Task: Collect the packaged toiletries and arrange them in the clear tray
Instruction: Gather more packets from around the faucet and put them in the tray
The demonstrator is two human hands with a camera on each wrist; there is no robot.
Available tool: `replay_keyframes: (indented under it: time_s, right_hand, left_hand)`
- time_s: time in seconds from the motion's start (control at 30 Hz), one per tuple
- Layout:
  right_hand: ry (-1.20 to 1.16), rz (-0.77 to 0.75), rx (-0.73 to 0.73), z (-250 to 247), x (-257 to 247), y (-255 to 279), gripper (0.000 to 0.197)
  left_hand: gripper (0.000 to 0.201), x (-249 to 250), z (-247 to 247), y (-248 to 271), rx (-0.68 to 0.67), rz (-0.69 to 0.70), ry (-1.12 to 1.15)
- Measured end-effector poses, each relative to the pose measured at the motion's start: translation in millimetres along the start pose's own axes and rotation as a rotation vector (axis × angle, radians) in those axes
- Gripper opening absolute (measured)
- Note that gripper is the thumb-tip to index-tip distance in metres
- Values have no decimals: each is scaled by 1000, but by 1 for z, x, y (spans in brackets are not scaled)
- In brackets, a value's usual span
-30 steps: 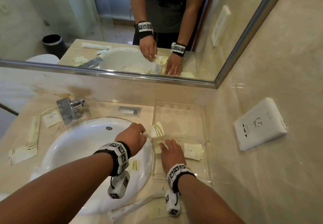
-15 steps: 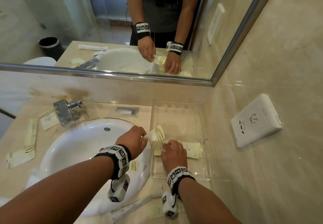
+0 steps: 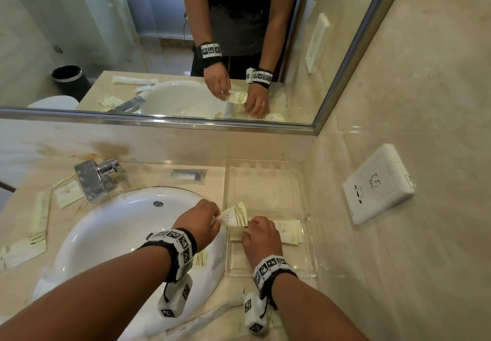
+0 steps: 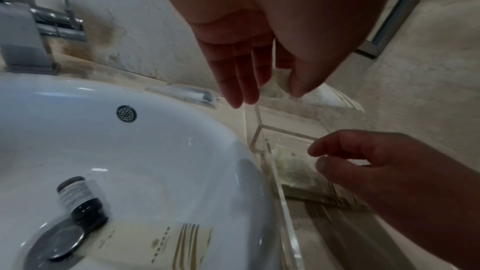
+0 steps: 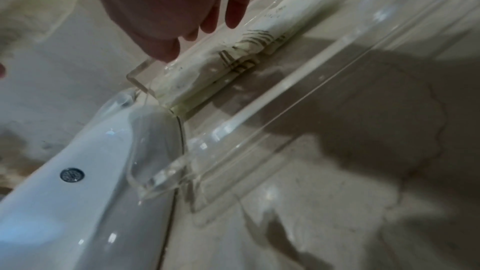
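Left hand pinches a striped sachet over the clear tray's left edge, ready to drop in, while right hand, fingers bent, steadies packets already lying inside.

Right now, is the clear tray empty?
No. The clear tray already holds flat cream packets, and the right hand rests on them.
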State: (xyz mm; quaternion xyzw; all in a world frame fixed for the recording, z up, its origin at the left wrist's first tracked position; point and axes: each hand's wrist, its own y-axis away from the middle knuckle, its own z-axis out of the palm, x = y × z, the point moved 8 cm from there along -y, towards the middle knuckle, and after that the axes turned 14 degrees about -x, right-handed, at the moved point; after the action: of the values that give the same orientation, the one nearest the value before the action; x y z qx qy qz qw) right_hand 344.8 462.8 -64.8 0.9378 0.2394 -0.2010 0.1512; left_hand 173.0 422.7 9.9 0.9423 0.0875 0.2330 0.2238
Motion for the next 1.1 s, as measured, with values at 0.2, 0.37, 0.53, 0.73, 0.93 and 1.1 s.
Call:
replay_keyframes:
  time_s: [0.2, 0.37, 0.53, 0.73, 0.93, 1.1]
  right_hand:
    - [-382, 174, -158, -16, 12, 22, 25]
    - [-867, 348, -28, -23, 36, 28, 43]
    - [-1059, 562, 60, -19, 78, 43, 23]
    - [-1054, 711, 104, -16, 128, 53, 24]
    - [-1010, 784, 51, -5, 138, 53, 26]
    - [-950, 818, -34, 3, 139, 52, 30]
  left_hand:
    - [18, 25, 7, -15, -23, 46, -23]
    - [17, 56, 23, -26, -68, 123, -48]
    - [41, 83, 56, -35, -203, 203, -178]
    - [47, 93, 82, -42, -342, 253, -328]
    - [53, 102, 95, -47, -428, 330, -423]
    - [63, 112, 107, -46, -511, 385, -515]
